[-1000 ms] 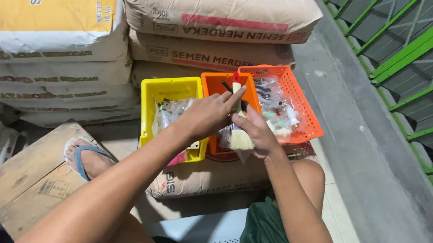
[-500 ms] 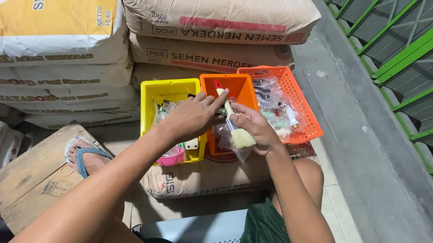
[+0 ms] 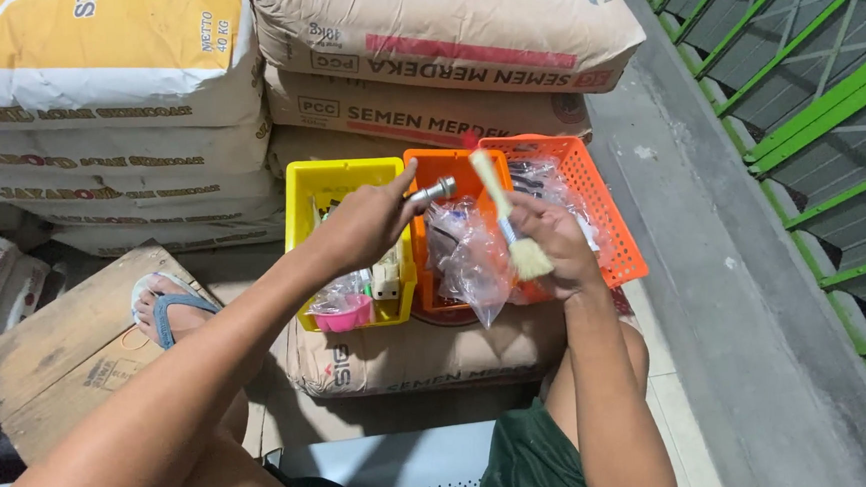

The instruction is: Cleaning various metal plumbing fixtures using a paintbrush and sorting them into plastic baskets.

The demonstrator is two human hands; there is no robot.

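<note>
The left hand pinches a small shiny metal piece, short and round like a bolt or socket, between thumb and forefinger; the piece juts out past the fingertips, just above the rim of the orange bin. The other fingers of that hand are curled in.

The right hand is closed around a small paintbrush and a clear plastic bag. The brush has a pale wooden handle with a red tip pointing away from the fingers, a metal band mostly covered by them, and pale bristles that spread out on the near side of the fingers. The crumpled, glossy bag hangs from the same grip on the thumb side, over the orange bin; what lies inside it cannot be made out.

Under the left fingers stands a yellow bin with a pink cup and small packets, partly hidden by the hand. Beyond the right fingers is an orange mesh basket holding more clear bags. The three containers rest on a cement sack; more stacked sacks rise behind, their tops cut off by the frame.
</note>
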